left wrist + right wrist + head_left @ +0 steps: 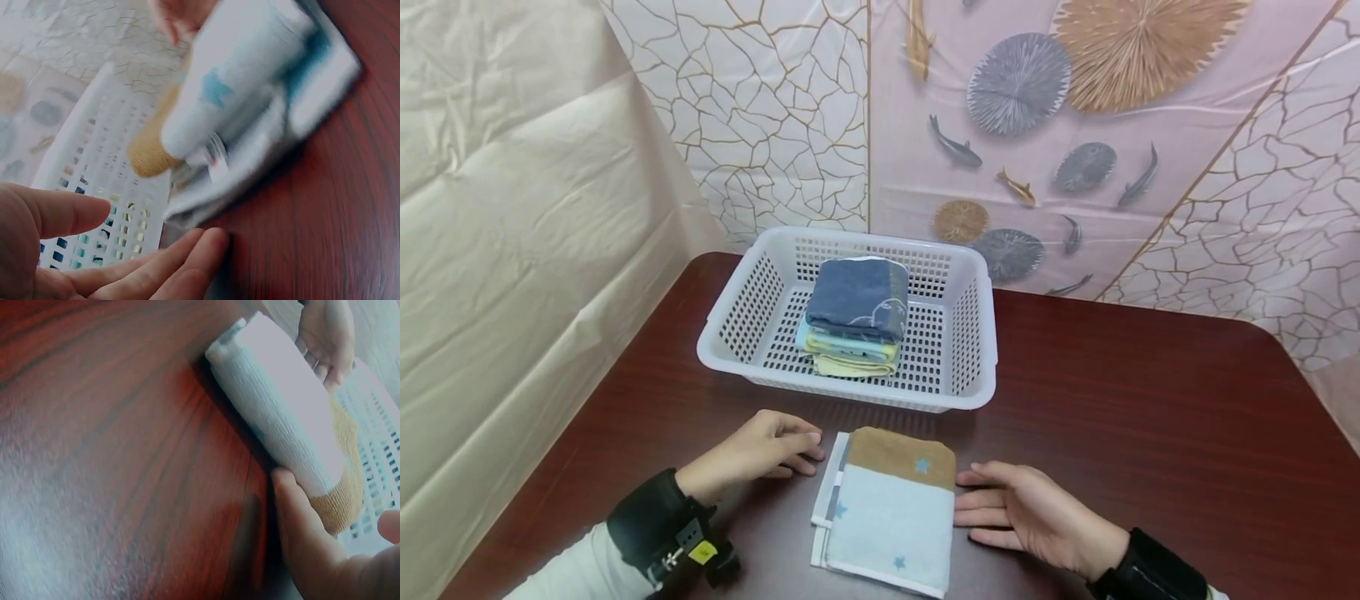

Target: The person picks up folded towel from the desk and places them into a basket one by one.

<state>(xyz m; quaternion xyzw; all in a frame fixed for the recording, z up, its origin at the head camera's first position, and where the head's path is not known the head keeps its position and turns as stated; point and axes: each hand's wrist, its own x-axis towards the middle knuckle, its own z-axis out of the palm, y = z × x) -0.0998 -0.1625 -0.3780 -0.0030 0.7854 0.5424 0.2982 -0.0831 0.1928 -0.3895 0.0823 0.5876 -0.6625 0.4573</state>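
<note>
A folded towel, white with a brown band and small blue stars, lies on the table in front of the basket. My left hand is just off its left edge, fingers loosely bent and holding nothing. On the other side, my right hand has its fingers extended, with the fingertips right at the towel's edge. In the left wrist view, layered edges and a small label show on the near side of the towel. From the right wrist, its rounded fold is seen beside the fingers.
Behind the towel stands a white plastic basket with perforated sides. Inside it, a dark blue folded towel tops a stack with light blue and yellow folded cloths. Dark reddish wood forms the table, with a patterned backdrop behind.
</note>
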